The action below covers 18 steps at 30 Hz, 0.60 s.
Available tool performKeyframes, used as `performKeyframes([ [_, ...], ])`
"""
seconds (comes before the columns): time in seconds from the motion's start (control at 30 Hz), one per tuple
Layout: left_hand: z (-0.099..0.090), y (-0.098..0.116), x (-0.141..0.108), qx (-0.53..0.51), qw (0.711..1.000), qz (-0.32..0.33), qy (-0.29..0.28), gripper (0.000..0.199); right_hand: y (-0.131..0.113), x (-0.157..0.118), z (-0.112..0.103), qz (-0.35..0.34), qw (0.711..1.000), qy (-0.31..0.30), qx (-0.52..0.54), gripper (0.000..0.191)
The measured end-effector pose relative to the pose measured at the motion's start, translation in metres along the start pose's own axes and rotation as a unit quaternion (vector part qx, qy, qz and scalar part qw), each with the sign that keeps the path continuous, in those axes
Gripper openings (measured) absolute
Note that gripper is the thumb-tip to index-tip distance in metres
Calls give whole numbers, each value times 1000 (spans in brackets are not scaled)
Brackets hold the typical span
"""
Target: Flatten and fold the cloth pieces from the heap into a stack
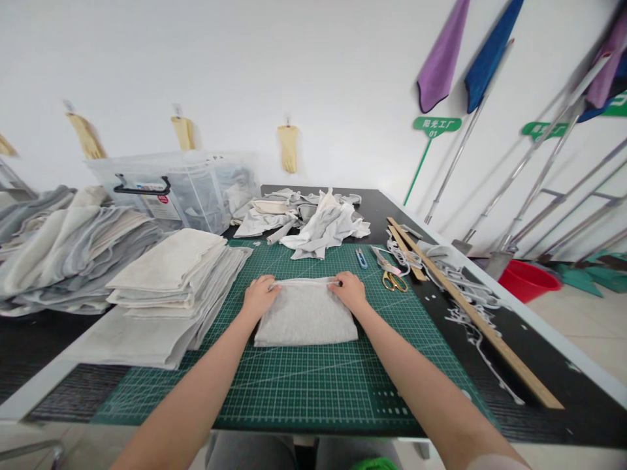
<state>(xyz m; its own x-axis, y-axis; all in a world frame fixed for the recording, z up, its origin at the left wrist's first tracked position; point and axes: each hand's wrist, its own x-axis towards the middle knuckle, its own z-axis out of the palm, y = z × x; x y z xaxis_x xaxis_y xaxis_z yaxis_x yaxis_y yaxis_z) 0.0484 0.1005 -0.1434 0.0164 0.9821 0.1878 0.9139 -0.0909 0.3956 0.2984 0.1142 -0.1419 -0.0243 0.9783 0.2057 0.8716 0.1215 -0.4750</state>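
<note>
A light grey piece of cloth (pixel 307 316) lies folded on the green cutting mat (pixel 313 385). My left hand (pixel 261 298) pinches its far left corner, fingers closed over the edge. At the far right corner my right hand (pixel 351 291) holds the same cloth in a like pinch. A small dark spot shows by the right fingertips; I cannot make out what it is. Beyond my right hand lie blue thread snips (pixel 361 258) and gold-handled scissors (pixel 394 281). To the left of my left hand rises a stack of folded cloths (pixel 169 277).
Crumpled cloth scraps (pixel 323 225) lie at the mat's far edge. A clear plastic bin (pixel 196 189) and a heap of grey cloths (pixel 63 241) stand left. On the right are a long wooden strip (pixel 480 320), cloth trimmings (pixel 441 261) and, beyond the table, a red bucket (pixel 529 281).
</note>
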Motion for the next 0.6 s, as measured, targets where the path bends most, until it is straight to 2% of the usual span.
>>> performKeyframes([
  [0.17, 1, 0, 2, 18, 999, -33, -6, 29, -5, 11, 2, 22, 1000, -14, -18, 24],
  [0.3, 0, 0, 1, 36, 996, -77, 15, 29, -6, 18, 3, 33, 999, -14, -22, 34],
  [0.47, -1, 0, -1, 49, 991, -114, 41, 31, -8, 17, 3, 35, 999, -10, -15, 27],
  [0.6, -1, -1, 4, 53, 992, -103, 40, 30, -11, 8, -1, 30, 1000, -6, 3, 22],
])
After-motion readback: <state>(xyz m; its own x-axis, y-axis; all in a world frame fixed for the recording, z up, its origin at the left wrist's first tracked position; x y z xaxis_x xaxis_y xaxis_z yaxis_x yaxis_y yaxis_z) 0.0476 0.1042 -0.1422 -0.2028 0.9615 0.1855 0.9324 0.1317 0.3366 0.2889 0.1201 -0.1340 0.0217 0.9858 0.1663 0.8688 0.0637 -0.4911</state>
